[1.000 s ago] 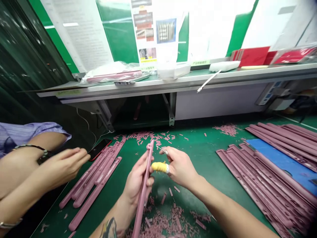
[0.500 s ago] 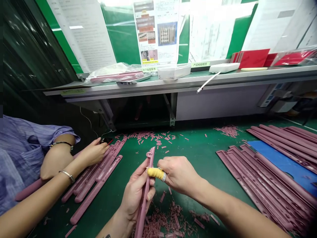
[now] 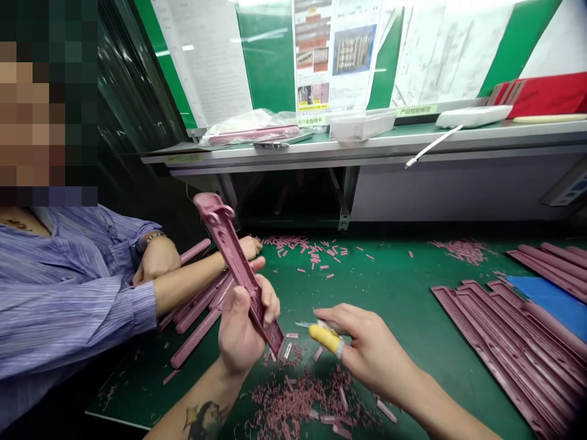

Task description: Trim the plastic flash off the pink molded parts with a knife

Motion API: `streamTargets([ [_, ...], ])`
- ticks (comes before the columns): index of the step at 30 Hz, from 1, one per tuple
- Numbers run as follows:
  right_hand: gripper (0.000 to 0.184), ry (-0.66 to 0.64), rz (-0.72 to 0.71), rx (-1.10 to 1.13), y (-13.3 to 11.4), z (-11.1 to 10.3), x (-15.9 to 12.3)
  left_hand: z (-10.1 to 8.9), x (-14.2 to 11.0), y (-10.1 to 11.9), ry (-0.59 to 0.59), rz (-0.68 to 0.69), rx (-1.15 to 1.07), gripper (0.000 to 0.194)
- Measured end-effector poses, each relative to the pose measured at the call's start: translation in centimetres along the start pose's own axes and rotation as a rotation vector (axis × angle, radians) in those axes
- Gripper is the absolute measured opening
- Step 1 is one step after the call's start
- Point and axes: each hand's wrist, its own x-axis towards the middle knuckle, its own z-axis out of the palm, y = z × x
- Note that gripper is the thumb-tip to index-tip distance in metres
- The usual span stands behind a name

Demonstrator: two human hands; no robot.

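Note:
My left hand (image 3: pixel 243 324) is closed round a long pink plastic strip (image 3: pixel 232 256), which tilts up and to the left with its lower end near the green bench top (image 3: pixel 394 287). To its right, my right hand (image 3: pixel 367 348) pinches a small blade tool (image 3: pixel 306 324); its index finger wears a yellow finger cot (image 3: pixel 324 338). The blade tip sits a little apart from the strip's lower end. Pink trimmings (image 3: pixel 302 397) lie heaped beneath both hands.
A person in a striped blue shirt (image 3: pixel 68 293) sits at my left, one hand (image 3: pixel 250 246) reaching over a pile of pink strips (image 3: pixel 197 318). More pink strips (image 3: pixel 504 336) and a blue sheet (image 3: pixel 550 302) lie at right. A raised shelf (image 3: pixel 367 150) carries trays and papers.
My left hand has swung the strip from nearly straight ahead to tilted up-left. My right hand with the blade has come away from the strip. The view has turned left towards the neighbour.

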Motion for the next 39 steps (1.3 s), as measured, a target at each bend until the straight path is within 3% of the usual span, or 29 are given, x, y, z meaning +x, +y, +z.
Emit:
streamTargets([
  [4,0.030,-0.023,-0.012,-0.136,-1.4,1.9,0.8,2.3,1.0,0.2,-0.021,0.228,0.142,0.042],
  [8,0.030,-0.063,-0.025,-0.162,-1.7,2.2,0.9,2.1,-0.3,-0.3,0.005,0.319,0.272,0.042],
  [16,0.035,-0.053,-0.003,-0.344,-2.1,2.2,2.0,1.5,-0.7,-0.7,0.099,0.241,0.302,0.048],
  [20,0.033,-0.033,-0.010,-0.389,-2.3,2.0,2.7,1.7,-0.2,-0.4,0.016,0.189,0.230,0.044],
  [24,0.035,0.004,-0.027,-0.374,-2.1,1.9,2.6,1.1,0.8,-0.3,-0.072,0.294,0.136,0.044],
  [28,0.033,0.082,-0.059,-0.242,-1.2,1.8,1.7,0.4,1.8,0.3,-0.116,0.292,0.067,0.041],
  [32,0.025,0.146,-0.066,0.122,-0.9,1.6,1.4,0.4,2.6,1.0,-0.133,0.260,0.021,0.042],
  [34,0.022,0.125,-0.054,0.273,-1.4,2.0,1.5,0.6,3.2,0.9,-0.070,0.225,-0.027,0.041],
  [36,0.034,0.104,-0.098,0.361,-1.9,2.8,1.7,0.6,3.9,0.3,0.043,0.166,-0.048,0.038],
  [37,0.036,0.107,-0.130,0.389,-2.0,3.2,1.8,0.4,4.2,-0.3,0.103,0.137,0.023,0.037],
  [39,0.023,0.128,-0.125,0.426,-1.9,3.4,2.0,-0.3,4.5,-1.6,0.207,0.111,0.292,0.041],
])
